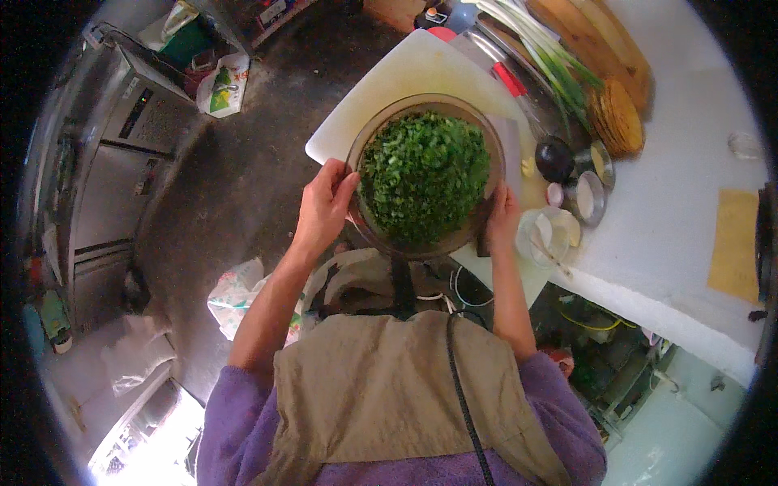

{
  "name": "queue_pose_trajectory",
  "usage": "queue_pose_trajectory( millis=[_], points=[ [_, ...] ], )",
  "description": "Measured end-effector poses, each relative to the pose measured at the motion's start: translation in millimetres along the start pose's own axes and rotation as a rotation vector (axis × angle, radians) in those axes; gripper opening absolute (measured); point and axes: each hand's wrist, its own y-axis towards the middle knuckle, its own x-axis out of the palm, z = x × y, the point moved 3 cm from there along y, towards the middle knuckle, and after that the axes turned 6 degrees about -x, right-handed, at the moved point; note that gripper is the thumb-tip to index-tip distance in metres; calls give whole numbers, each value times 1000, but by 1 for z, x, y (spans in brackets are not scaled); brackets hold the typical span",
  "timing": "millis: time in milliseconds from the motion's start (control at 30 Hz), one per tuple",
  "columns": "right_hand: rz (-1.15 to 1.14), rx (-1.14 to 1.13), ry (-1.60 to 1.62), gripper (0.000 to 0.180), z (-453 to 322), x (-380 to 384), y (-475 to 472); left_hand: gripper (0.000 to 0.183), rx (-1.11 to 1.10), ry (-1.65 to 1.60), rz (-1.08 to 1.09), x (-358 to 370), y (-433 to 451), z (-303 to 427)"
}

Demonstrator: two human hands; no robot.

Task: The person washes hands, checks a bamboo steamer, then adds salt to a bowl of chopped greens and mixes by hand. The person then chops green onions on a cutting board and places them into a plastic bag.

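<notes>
A round glass bowl (495,159) heaped with chopped green herbs or scallions (425,176) is held in front of my body. My left hand (328,203) grips its left rim, thumb on top. On the opposite side my right hand (502,220) is closed on the bowl's edge, slightly blurred, its fingertips partly hidden. Beneath and beyond the bowl lies a white cutting board (389,79). The bowl covers much of the board, so I cannot tell whether the two touch.
On the white counter (674,243) stand a glass measuring cup (541,237), small metal bowls (588,197), a dark round object (554,158) and a red-handled knife (509,79). Long green onions (541,42) lie behind, near wooden boards (614,54). A plastic bag (240,294) rests on the floor at left.
</notes>
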Motion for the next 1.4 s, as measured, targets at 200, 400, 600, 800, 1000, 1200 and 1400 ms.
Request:
queue_pose_trajectory(
  millis=[200,400,600,800,1000,1200,1400],
  points=[
    [-39,183,-132,31,-22,-5,6,18,-350,-276,-173,-3,13,-34],
    [73,-155,-252,36,-67,-16,-4,18,-127,-272,-148,0,21,-49],
    [13,-47,-266,37,-39,-6,5,21,-336,-228,-224,0,30,-54],
    [131,-145,-218,39,-37,-3,-13,16,-95,-184,-151,-9,23,-43],
    [39,-54,-246,37,-34,5,6,17,-242,-236,-135,-9,31,-33],
    [91,-63,-147,37,-36,7,-7,17,40,11,-55,-14,21,-9],
    [40,21,-150,36,-24,3,7,18,-161,-128,-120,-11,35,-23]
  ],
)
